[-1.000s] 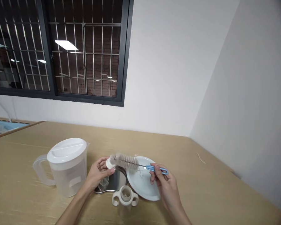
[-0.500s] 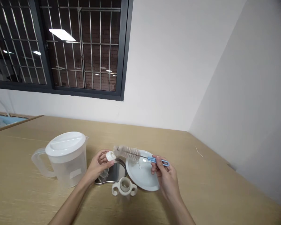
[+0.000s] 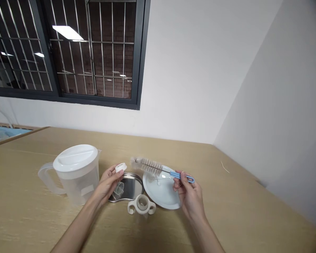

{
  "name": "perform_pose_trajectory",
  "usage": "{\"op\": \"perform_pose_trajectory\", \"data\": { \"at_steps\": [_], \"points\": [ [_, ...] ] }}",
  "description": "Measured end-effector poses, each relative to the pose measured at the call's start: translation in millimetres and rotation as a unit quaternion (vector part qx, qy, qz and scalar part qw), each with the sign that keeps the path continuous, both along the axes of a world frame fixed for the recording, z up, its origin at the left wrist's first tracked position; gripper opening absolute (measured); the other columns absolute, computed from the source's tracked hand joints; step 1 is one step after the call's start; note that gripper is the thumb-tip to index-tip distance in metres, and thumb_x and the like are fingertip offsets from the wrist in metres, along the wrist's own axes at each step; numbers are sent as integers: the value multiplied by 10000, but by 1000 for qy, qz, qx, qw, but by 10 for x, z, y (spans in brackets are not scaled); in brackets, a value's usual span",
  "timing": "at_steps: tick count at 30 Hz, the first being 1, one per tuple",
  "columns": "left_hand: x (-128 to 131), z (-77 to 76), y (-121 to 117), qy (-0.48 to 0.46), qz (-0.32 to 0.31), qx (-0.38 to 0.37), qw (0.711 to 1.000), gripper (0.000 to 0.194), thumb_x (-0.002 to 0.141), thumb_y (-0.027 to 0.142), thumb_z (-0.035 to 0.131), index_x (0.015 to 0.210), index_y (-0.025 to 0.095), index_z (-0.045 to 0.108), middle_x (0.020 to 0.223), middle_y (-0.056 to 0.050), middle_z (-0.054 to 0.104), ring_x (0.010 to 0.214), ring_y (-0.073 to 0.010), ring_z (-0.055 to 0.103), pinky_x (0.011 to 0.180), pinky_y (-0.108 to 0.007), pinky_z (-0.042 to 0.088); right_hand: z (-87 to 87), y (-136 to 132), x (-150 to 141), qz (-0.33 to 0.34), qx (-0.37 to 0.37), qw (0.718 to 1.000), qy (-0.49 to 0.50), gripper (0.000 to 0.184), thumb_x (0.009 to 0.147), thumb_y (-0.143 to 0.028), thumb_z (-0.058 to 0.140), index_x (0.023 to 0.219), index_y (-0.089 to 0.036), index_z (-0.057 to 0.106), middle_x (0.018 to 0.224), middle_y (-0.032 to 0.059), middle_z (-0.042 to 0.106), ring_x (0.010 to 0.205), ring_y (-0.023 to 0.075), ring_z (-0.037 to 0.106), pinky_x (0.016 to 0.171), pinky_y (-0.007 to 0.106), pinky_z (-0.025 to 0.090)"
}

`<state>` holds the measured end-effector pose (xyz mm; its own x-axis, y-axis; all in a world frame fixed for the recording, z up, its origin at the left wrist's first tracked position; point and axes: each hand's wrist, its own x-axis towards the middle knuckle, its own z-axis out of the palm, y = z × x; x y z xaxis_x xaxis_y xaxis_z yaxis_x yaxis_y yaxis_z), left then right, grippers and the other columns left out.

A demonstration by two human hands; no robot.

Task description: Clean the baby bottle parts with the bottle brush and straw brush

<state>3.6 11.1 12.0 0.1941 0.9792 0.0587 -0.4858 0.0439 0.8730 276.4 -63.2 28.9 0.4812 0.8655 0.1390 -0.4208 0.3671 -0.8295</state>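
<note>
My left hand (image 3: 109,182) is closed round a small white cap with a clear teat part (image 3: 120,169), held above a shiny kidney-shaped steel tray (image 3: 131,186). My right hand (image 3: 188,195) pinches the blue handle of a bottle brush (image 3: 158,168). The bristle head points left, its tip a short gap from the cap. Below the brush lies a white plate (image 3: 162,193). A cream ring with two handles (image 3: 141,205) sits on a clear bottle just in front of the tray.
A lidded translucent white jug (image 3: 76,174) stands left of my left hand on the wooden table (image 3: 239,203). White walls meet in a corner at the right. A barred window fills the upper left. A thin white strip (image 3: 224,167) lies far right.
The brush tip was against the white cap one second ago; now brush and cap are apart. Both hands have shifted slightly, and the view has tilted a little.
</note>
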Motion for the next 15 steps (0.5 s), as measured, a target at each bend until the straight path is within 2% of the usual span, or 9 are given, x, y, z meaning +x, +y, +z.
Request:
{"op": "perform_pose_trajectory", "data": {
  "at_steps": [4,9,12,15],
  "points": [
    [-6,-1,2,-18,4,-22,1000,451,726,259,804,1146,177,660,1064,-72,723,857,-133,673,782,-203,515,2,4,1,1,-4,1000,7,429,643,-458,845,885,-135,699,624,14,626,515,95,502,472,207,439],
    [-2,2,11,-49,-30,-50,997,323,741,278,796,1017,128,720,1036,-99,732,865,-136,669,784,-198,525,-11,-1,-12,19,1,1000,20,410,644,-445,849,873,-139,699,608,8,617,516,91,499,467,197,435],
    [9,23,0,-55,-54,-45,996,268,738,223,796,982,136,726,1001,-83,740,895,-138,672,825,-192,518,-20,-10,-24,28,-3,999,16,418,648,-449,847,887,-141,697,598,3,608,516,92,501,478,199,438],
    [15,31,-18,-41,-66,-27,997,257,754,239,782,987,148,722,1003,-76,740,914,-149,675,847,-202,509,-22,-17,-30,32,-7,999,6,432,651,-467,840,900,-145,694,588,-1,599,518,100,503,485,209,441]
  ]
}}
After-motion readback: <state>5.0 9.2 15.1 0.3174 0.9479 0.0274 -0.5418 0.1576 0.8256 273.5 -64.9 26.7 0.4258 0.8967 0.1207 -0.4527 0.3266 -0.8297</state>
